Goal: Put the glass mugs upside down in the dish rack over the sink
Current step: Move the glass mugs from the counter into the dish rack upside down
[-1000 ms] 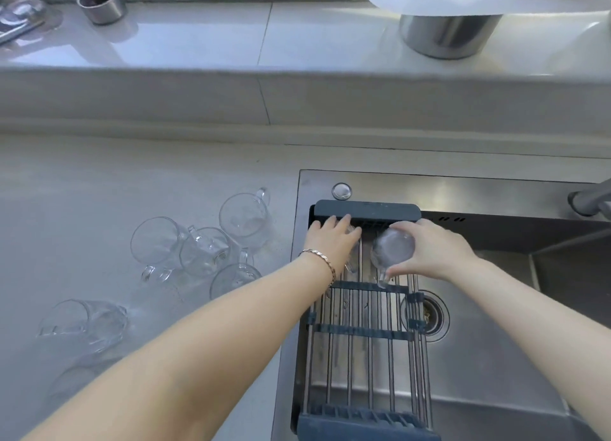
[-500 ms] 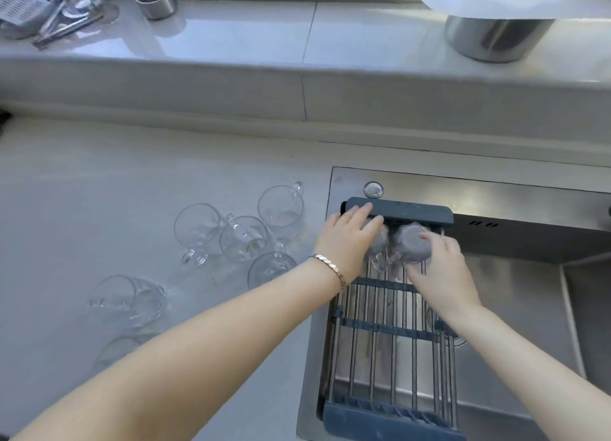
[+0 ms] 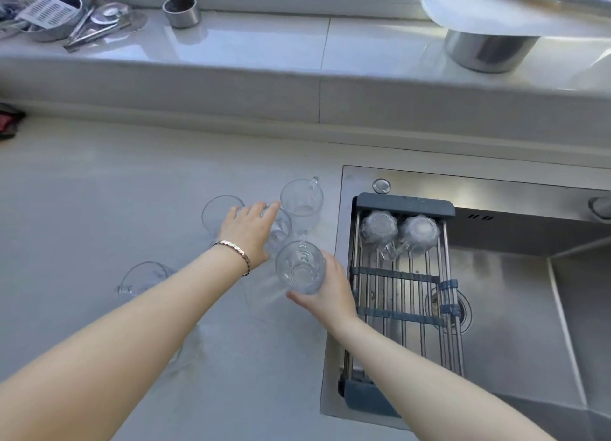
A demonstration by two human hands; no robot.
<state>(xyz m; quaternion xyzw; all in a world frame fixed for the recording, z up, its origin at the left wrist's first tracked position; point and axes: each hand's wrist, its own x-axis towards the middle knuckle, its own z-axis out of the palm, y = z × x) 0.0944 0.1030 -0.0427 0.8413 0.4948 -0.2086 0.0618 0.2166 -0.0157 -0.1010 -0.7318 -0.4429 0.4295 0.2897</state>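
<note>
Glass mugs (image 3: 398,230) sit inverted, side by side, in the dish rack (image 3: 401,275). The right hand (image 3: 330,288) clasps an upright mug (image 3: 300,270); the left hand (image 3: 249,230), fingers loosely spread, reaches over another mug (image 3: 281,227), grip unclear.

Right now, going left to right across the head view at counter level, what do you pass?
Lone mug → left hand → mug in right hand → dish rack with two upturned mugs → sink drain.

Both hands (image 3: 248,232) apparently half-curled
</note>
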